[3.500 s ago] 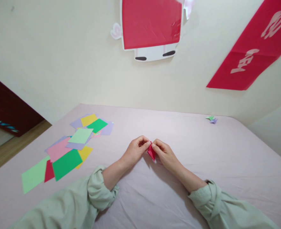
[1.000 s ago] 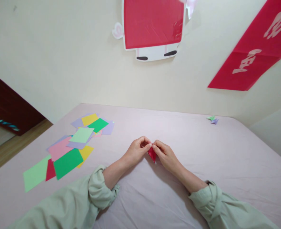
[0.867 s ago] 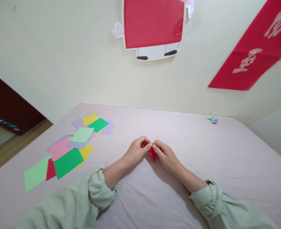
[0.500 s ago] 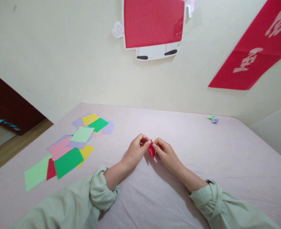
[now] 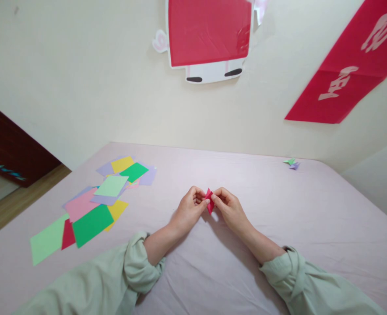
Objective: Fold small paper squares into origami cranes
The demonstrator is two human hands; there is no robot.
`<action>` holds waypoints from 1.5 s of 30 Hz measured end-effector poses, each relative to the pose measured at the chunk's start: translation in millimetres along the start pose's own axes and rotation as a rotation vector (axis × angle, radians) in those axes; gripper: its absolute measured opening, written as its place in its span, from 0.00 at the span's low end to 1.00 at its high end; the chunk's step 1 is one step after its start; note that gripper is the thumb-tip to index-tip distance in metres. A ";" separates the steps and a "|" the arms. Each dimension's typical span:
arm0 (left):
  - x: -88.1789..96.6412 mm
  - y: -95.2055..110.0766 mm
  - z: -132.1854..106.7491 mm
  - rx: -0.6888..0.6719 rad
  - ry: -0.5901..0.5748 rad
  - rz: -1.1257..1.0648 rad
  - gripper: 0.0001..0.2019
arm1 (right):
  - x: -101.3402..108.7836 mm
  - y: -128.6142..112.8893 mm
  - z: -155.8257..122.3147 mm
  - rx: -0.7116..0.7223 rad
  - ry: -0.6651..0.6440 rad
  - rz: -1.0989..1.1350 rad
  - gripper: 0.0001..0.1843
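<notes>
A small folded red paper piece (image 5: 209, 200) is pinched between both of my hands over the middle of the pale pink sheet (image 5: 279, 210). My left hand (image 5: 188, 211) grips its left side with curled fingers. My right hand (image 5: 231, 211) pinches its right side between thumb and fingertips. Most of the paper is hidden by my fingers; only a red tip and a lower corner show. Both forearms rest on the sheet in rolled pale green sleeves.
A loose spread of coloured paper squares (image 5: 95, 201) lies to the left on the sheet. Two small folded pieces, green and purple (image 5: 292, 164), sit far right by the wall. Red posters hang on the cream wall. The sheet's left edge drops to a wooden floor (image 5: 12, 205).
The red paper has shifted slightly up and away between my fingers and turned a little. Both hands stay pinched on it, in almost the same spot.
</notes>
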State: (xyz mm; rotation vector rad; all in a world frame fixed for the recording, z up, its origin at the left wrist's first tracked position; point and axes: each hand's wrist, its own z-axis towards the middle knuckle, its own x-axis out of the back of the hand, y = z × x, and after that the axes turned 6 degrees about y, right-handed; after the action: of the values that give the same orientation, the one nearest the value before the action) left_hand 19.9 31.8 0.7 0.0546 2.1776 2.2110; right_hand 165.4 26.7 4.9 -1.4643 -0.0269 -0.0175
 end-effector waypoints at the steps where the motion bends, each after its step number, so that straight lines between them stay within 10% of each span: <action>1: -0.3 0.4 -0.3 -0.010 0.003 0.005 0.08 | -0.1 0.5 0.2 -0.002 0.002 0.003 0.15; 45: 5.4 7.7 0.8 0.027 -0.097 -0.050 0.08 | 2.9 0.2 -7.0 0.112 -0.142 -0.236 0.11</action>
State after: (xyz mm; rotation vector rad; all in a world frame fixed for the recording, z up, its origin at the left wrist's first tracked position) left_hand 14.5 32.8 8.4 0.1046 2.1343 2.1074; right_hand 168.4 19.8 4.0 -1.3413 -0.3119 -0.1026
